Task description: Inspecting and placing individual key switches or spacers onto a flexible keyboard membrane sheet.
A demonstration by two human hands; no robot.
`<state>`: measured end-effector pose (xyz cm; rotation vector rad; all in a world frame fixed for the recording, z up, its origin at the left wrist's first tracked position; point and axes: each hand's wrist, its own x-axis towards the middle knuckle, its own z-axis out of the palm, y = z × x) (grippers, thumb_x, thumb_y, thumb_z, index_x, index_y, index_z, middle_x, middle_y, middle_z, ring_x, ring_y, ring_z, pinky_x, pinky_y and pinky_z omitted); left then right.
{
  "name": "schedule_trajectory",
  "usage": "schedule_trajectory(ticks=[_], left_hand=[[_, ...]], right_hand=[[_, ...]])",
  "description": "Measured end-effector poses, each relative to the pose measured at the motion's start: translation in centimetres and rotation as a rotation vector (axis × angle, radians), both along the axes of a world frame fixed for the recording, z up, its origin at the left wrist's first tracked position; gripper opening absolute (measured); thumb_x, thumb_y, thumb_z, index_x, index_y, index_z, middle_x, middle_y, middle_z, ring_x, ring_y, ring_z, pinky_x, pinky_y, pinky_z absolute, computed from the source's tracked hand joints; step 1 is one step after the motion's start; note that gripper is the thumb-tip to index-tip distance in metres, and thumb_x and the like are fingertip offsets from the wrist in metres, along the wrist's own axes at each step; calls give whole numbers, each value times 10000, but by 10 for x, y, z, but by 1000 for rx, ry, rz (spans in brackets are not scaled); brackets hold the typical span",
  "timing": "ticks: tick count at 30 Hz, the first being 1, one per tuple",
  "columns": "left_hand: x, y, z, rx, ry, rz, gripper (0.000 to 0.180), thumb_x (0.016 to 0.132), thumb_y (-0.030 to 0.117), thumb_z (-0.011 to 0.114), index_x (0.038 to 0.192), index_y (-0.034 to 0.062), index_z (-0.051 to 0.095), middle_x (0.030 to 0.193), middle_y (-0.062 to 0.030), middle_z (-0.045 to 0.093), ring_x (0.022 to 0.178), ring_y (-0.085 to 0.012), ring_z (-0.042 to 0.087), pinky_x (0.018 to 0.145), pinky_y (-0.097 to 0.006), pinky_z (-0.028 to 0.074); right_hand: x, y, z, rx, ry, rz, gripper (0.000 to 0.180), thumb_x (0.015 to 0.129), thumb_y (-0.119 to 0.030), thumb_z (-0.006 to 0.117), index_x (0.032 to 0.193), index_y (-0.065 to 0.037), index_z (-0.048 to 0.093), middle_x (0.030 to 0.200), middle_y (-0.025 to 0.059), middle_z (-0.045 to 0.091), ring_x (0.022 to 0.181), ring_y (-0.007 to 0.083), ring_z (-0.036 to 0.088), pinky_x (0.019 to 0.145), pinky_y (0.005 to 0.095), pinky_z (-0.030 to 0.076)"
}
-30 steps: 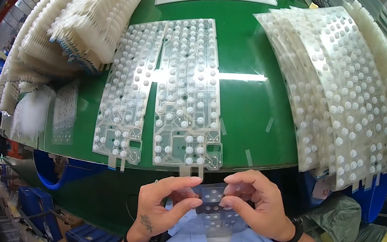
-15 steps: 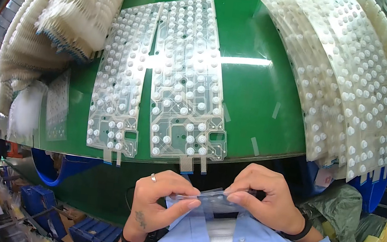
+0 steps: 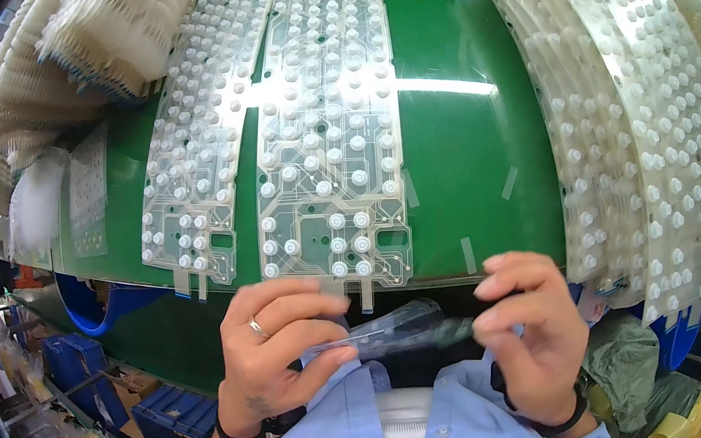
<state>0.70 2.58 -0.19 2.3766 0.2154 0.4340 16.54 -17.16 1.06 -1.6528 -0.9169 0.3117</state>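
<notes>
My left hand (image 3: pixel 273 356), with a ring on one finger, pinches a piece of clear plastic film (image 3: pixel 393 331) between thumb and fingers, just off the table's near edge. The film slants up to the right and is smeared by motion at its far end. My right hand (image 3: pixel 536 335) is raised at that end, fingers apart; contact with the film is hard to make out. Beyond the hands, two clear keyboard membrane sheets with white domes lie side by side, the right sheet (image 3: pixel 330 203) and the left sheet (image 3: pixel 196 170). Their flat tails hang over the table edge.
The green table (image 3: pixel 454 180) carries stacked dome sheets (image 3: pixel 673 157) on the right and a thick fanned stack (image 3: pixel 119 16) at the left. Small clear strips (image 3: pixel 468 255) stick to the tabletop. Blue bins (image 3: pixel 175 418) stand below left, and a plastic bag (image 3: pixel 629 370) lies at right.
My right hand has moved up and right, its fingers spreading from their pinch. The left hand still grips the film, which now stretches further right. The view has shifted slightly.
</notes>
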Motion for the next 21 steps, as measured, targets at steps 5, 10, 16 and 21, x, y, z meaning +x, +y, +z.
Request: schedule_trajectory(ticks=[5, 10, 16, 21], left_hand=[[15, -10, -20, 167, 87, -146, 181, 692, 241, 802, 739, 122, 674, 1276, -55, 654, 1255, -324, 536, 989, -442, 384], [27, -13, -14, 128, 76, -131, 177, 692, 244, 801, 724, 125, 673, 1230, -45, 676, 1232, -305, 554, 966, -430, 386], [31, -8, -11, 132, 71, -209, 190, 731, 258, 782, 728, 129, 642, 1225, -1, 679, 1197, -241, 589, 922, -365, 406], [31, -4, -20, 125, 77, -233, 196, 680, 271, 806, 722, 140, 668, 1190, -19, 694, 1196, -278, 580, 920, -399, 397]], right_hand=[[16, 4, -16, -120, 470, -75, 91, 881, -10, 651, 969, -21, 669, 945, 60, 625, 851, 130, 621, 739, 251, 490], [24, 21, -14, -199, 394, -73, 74, 898, -23, 637, 965, 0, 659, 899, 35, 602, 744, 60, 567, 595, 200, 444], [27, 37, -16, -251, 289, -74, 57, 880, -17, 649, 929, 11, 659, 831, 55, 607, 629, 67, 540, 533, 220, 413], [26, 44, -18, -310, 221, -116, 41, 856, -6, 663, 895, 6, 665, 787, 72, 619, 552, 91, 520, 505, 244, 395]])
